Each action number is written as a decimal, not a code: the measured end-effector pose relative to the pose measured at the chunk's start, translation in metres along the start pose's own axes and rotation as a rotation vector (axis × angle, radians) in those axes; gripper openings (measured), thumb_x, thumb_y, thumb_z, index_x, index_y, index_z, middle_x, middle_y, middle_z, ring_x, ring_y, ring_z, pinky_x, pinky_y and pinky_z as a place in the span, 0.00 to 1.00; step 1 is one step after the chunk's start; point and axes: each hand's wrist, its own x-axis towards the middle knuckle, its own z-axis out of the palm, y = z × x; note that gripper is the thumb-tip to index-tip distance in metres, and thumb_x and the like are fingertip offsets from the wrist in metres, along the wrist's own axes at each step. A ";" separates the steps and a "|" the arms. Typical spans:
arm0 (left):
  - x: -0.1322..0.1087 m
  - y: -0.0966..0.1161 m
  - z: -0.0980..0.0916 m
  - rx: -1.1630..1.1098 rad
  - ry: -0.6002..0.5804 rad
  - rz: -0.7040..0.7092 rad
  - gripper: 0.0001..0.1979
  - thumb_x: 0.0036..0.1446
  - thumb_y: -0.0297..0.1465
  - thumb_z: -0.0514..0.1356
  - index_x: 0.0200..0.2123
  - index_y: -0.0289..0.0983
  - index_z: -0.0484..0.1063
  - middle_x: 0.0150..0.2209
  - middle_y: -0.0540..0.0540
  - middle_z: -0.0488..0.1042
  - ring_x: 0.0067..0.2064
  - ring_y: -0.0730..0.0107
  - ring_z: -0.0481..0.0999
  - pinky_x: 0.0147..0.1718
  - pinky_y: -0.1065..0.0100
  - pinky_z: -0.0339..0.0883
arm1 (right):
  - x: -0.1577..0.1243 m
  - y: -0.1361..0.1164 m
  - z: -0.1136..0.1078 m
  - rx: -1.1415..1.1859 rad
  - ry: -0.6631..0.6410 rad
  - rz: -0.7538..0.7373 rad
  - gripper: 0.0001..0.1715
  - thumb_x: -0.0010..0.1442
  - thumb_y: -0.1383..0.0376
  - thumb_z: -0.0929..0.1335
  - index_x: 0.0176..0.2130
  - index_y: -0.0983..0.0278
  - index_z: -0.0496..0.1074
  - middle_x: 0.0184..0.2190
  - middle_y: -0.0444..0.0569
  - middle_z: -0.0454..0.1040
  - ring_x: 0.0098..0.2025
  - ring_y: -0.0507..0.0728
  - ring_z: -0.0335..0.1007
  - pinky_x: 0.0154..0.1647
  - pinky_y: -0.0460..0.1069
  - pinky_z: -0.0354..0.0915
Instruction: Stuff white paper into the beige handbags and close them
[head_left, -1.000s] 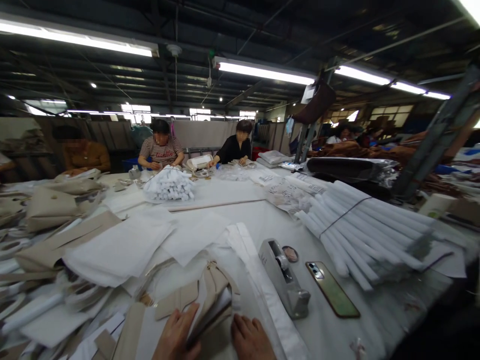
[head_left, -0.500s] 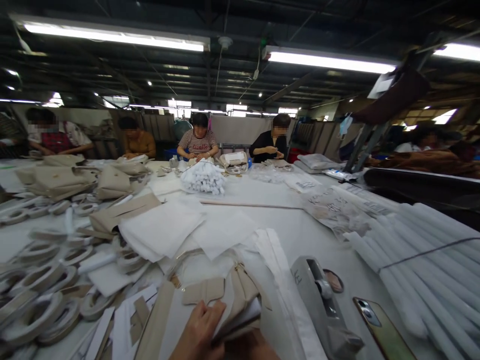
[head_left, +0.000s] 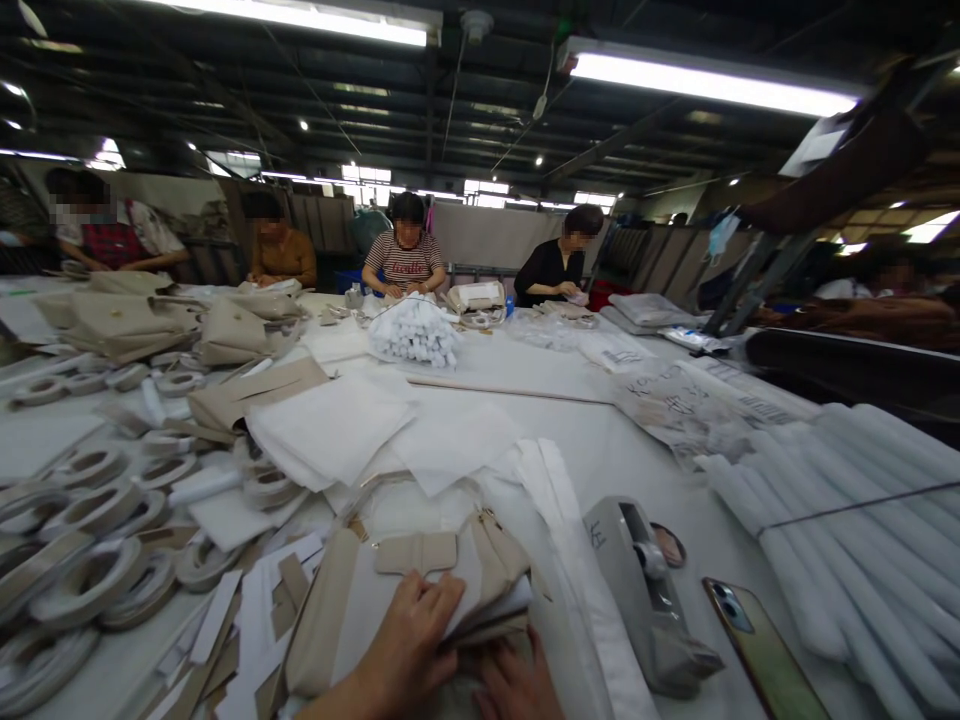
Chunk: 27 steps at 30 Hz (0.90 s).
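A beige handbag (head_left: 324, 610) with a pale inner panel lies before me, its strap looped at the far side. My left hand (head_left: 416, 625) is closed on the bag's near middle edge, knuckles up, just below a small beige flap (head_left: 415, 552) with a rounded edge. White filling (head_left: 510, 600) shows inside the folded right part of the bag. Low at that folded part, my right hand (head_left: 517, 680) grips the near edge, its fingertips partly in shadow under the material.
A grey tape dispenser (head_left: 646, 600) and a phone (head_left: 761, 645) lie to the right, beside bundled white foam rods (head_left: 847, 520). Tape-like rolls (head_left: 90, 580), cut strips (head_left: 255, 620) and beige bags (head_left: 124, 315) crowd the left. Co-workers (head_left: 405, 255) sit across the table.
My view has tilted down slightly. The right hand, mostly blurred and hidden before, now shows its fingers at the bag's near edge. My left hand keeps its hold.
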 end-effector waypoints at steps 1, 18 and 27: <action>0.000 0.002 0.000 0.006 -0.025 -0.003 0.34 0.43 0.22 0.55 0.58 0.39 0.58 0.57 0.45 0.68 0.48 0.56 0.67 0.54 0.51 0.61 | -0.009 -0.006 0.001 -0.064 0.034 -0.042 0.24 0.60 0.61 0.65 0.55 0.58 0.66 0.51 0.47 0.75 0.52 0.60 0.68 0.62 0.59 0.51; -0.009 0.011 0.029 0.334 -0.212 0.089 0.26 0.58 0.35 0.58 0.59 0.41 0.57 0.59 0.36 0.63 0.52 0.52 0.67 0.56 0.39 0.53 | -0.038 -0.061 -0.035 0.006 -0.001 0.188 0.27 0.62 0.67 0.60 0.60 0.63 0.59 0.55 0.54 0.71 0.58 0.61 0.65 0.57 0.60 0.60; -0.014 0.013 0.023 0.321 -0.213 0.078 0.31 0.53 0.32 0.59 0.60 0.41 0.54 0.60 0.38 0.61 0.53 0.52 0.65 0.57 0.42 0.52 | -0.095 -0.075 -0.037 -0.140 0.005 -0.107 0.34 0.58 0.61 0.64 0.62 0.62 0.58 0.56 0.51 0.70 0.56 0.60 0.68 0.57 0.55 0.58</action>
